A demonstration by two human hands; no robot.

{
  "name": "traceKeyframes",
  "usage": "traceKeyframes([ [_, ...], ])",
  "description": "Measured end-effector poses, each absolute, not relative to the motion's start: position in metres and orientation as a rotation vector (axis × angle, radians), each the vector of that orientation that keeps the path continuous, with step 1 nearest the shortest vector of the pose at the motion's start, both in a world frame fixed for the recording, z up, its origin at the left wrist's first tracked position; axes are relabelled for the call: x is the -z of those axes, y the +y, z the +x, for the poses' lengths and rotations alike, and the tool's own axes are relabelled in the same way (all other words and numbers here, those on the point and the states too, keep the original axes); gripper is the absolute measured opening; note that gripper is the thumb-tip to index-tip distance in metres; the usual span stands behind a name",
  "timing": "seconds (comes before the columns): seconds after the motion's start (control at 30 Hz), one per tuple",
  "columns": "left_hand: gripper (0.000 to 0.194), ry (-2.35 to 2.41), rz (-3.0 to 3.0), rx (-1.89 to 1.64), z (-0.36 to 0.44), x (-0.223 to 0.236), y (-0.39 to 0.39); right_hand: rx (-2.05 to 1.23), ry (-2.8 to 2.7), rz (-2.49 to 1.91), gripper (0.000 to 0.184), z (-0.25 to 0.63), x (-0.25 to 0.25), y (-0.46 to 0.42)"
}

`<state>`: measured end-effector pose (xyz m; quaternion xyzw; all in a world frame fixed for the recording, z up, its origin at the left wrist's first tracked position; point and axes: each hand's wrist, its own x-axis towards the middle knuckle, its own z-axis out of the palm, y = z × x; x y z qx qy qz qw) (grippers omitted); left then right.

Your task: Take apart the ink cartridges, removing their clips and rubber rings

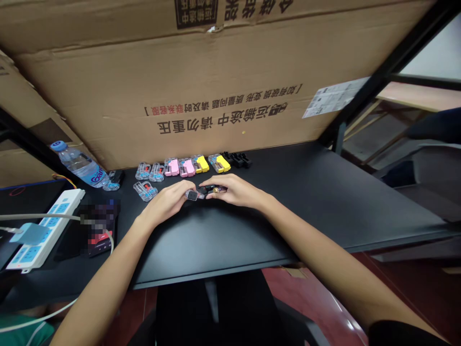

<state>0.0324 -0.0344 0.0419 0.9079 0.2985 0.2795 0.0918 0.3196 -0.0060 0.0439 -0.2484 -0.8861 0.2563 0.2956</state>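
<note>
Both my hands meet over the near middle of the black table [273, 226]. In my left hand [171, 201], fingers closed, is a small clear plastic piece with a dark square end [192, 195]. My right hand [236, 190] pinches a small black piece with a brass-coloured round tip [216, 190]. The two pieces are side by side, close together or touching; fingers hide much of both. Behind my hands lie several small clear plastic units: some with blue and orange parts [145, 191], two with pink parts [187, 167], two with yellow parts [219, 163].
Several black pieces [237, 159] lie at the row's right end. Cardboard [216, 77] walls off the table's back. At left are a leaning water bottle [81, 166], a white power strip [46, 230] with a plugged-in charger [33, 234], a cable and a blurred dark packet [103, 240].
</note>
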Motion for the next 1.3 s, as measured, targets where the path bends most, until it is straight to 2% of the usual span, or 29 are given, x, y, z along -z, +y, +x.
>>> traceKeyframes([
  [0.7,0.021,0.811,2.585,-0.732,0.0324,-0.0426,-0.0352,-0.876,-2.359,-0.635,0.041,0.3243,-0.0394,-0.0009],
  [1.3,0.025,0.879,2.656,-0.837,0.0334,-0.041,-0.0364,-0.818,-2.326,-0.695,0.043,0.3229,-0.0378,-0.0012],
])
